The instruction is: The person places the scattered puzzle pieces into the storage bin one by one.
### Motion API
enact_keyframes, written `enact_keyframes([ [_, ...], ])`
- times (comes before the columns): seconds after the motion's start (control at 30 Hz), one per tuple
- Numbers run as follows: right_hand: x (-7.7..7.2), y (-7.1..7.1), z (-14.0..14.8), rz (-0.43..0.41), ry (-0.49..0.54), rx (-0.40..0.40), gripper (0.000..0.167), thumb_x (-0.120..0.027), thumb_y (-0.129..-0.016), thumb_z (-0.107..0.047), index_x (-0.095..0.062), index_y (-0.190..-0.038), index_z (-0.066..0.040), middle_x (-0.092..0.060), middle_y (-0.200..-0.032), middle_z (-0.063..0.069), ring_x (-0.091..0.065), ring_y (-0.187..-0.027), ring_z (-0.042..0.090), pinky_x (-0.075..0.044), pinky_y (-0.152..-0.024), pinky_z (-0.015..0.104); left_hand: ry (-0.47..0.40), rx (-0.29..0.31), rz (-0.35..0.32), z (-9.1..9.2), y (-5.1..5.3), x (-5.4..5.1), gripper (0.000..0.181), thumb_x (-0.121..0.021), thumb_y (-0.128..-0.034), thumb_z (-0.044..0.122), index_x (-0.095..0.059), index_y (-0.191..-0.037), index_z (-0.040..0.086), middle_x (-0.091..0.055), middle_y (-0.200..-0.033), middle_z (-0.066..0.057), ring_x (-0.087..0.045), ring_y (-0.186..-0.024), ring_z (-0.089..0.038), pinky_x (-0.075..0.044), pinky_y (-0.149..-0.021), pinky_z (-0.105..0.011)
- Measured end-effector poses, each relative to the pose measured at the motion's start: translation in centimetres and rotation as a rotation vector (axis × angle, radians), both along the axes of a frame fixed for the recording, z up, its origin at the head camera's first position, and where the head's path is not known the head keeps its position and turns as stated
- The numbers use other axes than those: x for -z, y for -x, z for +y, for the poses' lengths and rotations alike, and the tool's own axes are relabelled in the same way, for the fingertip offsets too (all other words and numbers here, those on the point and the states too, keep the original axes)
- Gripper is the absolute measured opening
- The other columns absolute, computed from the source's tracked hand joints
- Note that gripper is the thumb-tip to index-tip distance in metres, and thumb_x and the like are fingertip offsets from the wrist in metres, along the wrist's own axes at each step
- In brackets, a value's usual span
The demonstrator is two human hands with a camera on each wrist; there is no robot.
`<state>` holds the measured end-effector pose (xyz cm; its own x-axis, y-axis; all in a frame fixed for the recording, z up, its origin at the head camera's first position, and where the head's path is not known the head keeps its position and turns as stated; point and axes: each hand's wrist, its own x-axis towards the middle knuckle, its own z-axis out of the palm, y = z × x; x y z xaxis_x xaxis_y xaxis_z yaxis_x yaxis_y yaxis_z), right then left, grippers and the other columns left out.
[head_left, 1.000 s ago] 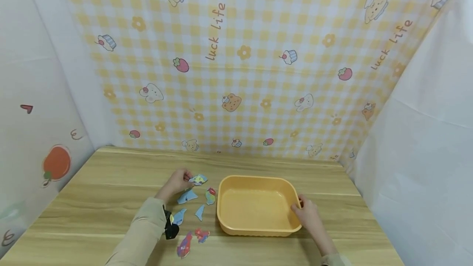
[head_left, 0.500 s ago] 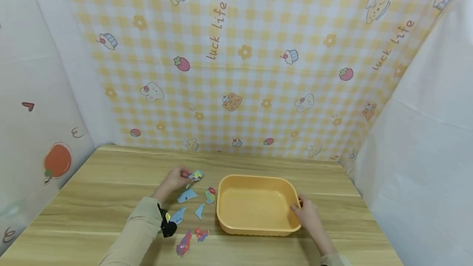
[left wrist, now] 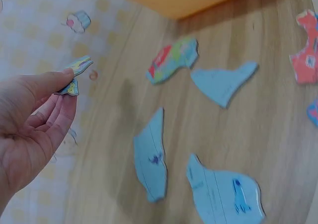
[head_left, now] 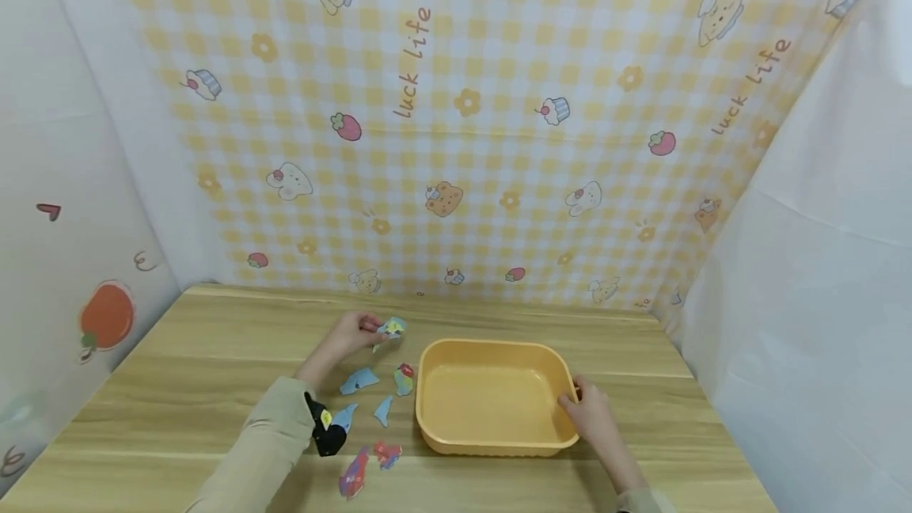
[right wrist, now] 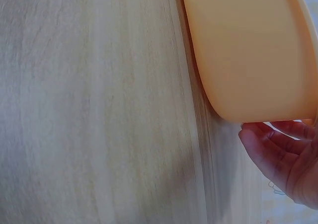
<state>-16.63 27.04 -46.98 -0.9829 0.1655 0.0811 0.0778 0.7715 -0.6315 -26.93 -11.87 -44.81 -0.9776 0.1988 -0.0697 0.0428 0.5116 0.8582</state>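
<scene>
My left hand (head_left: 351,336) pinches thin jigsaw puzzle pieces (left wrist: 74,77), light blue with yellow print, between thumb and fingertips above the table. In the left wrist view they look like two overlapping pieces. Below lie pale blue pieces (head_left: 359,380), a green and red piece (head_left: 404,379) and a small blue triangular piece (head_left: 383,411). Another blue piece (left wrist: 226,196) is partly hidden by the black wrist camera in the head view. My right hand (head_left: 591,412) grips the right end of a yellow plastic basin (head_left: 499,447), thumb at its rim; the other fingers are partly hidden.
Nearer the front edge lie a red and purple piece (head_left: 354,473) and a smaller red piece (head_left: 388,454). The wood-grain table (head_left: 235,355) meets a checked cloth (head_left: 442,149) at the back. White sheets hang on both sides.
My left hand has risen off the table with the puzzle pieces, shifting slightly left and then right and farther back. My right hand and the basin have stayed put.
</scene>
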Motion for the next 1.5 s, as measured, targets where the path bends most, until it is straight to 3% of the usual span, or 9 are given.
enact_keyframes([
  [0.1, 0.0, -0.1, 0.0, 0.002, -0.01, -0.003, 0.029, -0.058, -0.076, -0.006, -0.057, -0.1, 0.011, -0.064, -0.081, 0.02, -0.059, -0.071, 0.023, -0.05, -0.059, 0.031, -0.01, 0.034, 0.024, 1.0, 0.1, -0.6, 0.031, -0.065, -0.0818, 0.009, -0.057, -0.107, -0.007, -0.062, -0.096, -0.018, -0.06, -0.084, -0.02, -0.052, -0.071, -0.027],
  [0.27, -0.1, -0.1, -0.2, 0.007, -0.015, -0.015, 0.028, -0.059, -0.077, -0.006, -0.057, -0.099, 0.011, -0.064, -0.081, 0.021, -0.06, -0.071, 0.025, -0.051, -0.059, 0.032, -0.012, 0.042, 0.011, 2.5, 0.1, -1.6, 0.03, -0.066, -0.0812, 0.01, -0.058, -0.106, -0.004, -0.062, -0.095, -0.015, -0.059, -0.084, -0.018, -0.051, -0.07, -0.026],
  [0.5, -0.3, -0.2, -0.2, 0.016, 0.01, -0.009, 0.028, -0.058, -0.076, -0.004, -0.057, -0.099, 0.011, -0.064, -0.08, 0.021, -0.06, -0.069, 0.024, -0.051, -0.058, 0.032, 0.0, 0.083, 0.029, 4.0, 0.3, -2.2, 0.03, -0.066, -0.0818, 0.011, -0.058, -0.106, -0.004, -0.061, -0.096, -0.015, -0.058, -0.086, -0.019, -0.05, -0.071, -0.028],
  [1.03, 0.1, 0.0, 0.0, -0.013, 0.017, -0.02, 0.027, -0.057, -0.079, -0.006, -0.056, -0.101, 0.011, -0.063, -0.078, 0.017, -0.058, -0.066, 0.019, -0.05, -0.054, 0.029, -0.051, 0.13, 0.047, 6.3, 0.3, -1.7, 0.028, -0.067, -0.08, 0.009, -0.059, -0.102, -0.005, -0.062, -0.093, -0.015, -0.059, -0.081, -0.017, -0.051, -0.07, -0.027],
  [1.3, 0.3, -0.1, 0.1, -0.048, 0.041, -0.001, 0.032, -0.056, -0.08, -0.006, -0.055, -0.107, 0.01, -0.062, -0.078, 0.015, -0.056, -0.064, 0.016, -0.049, -0.053, 0.027, -0.114, 0.154, 0.01, 8.0, 0.1, -1.9, 0.028, -0.068, -0.0787, 0.006, -0.058, -0.102, -0.006, -0.061, -0.092, -0.015, -0.058, -0.08, -0.016, -0.051, -0.072, -0.026],
  [1.5, 0.2, 0.0, 0.1, -0.049, 0.038, -0.006, 0.033, -0.056, -0.08, -0.007, -0.055, -0.108, 0.011, -0.062, -0.079, 0.015, -0.057, -0.065, 0.017, -0.05, -0.053, 0.027, -0.121, 0.128, -0.034, 9.3, 0.0, -1.9, 0.025, -0.068, -0.0791, 0.007, -0.06, -0.101, -0.002, -0.06, -0.091, -0.011, -0.056, -0.078, -0.015, -0.05, -0.069, -0.024],
])
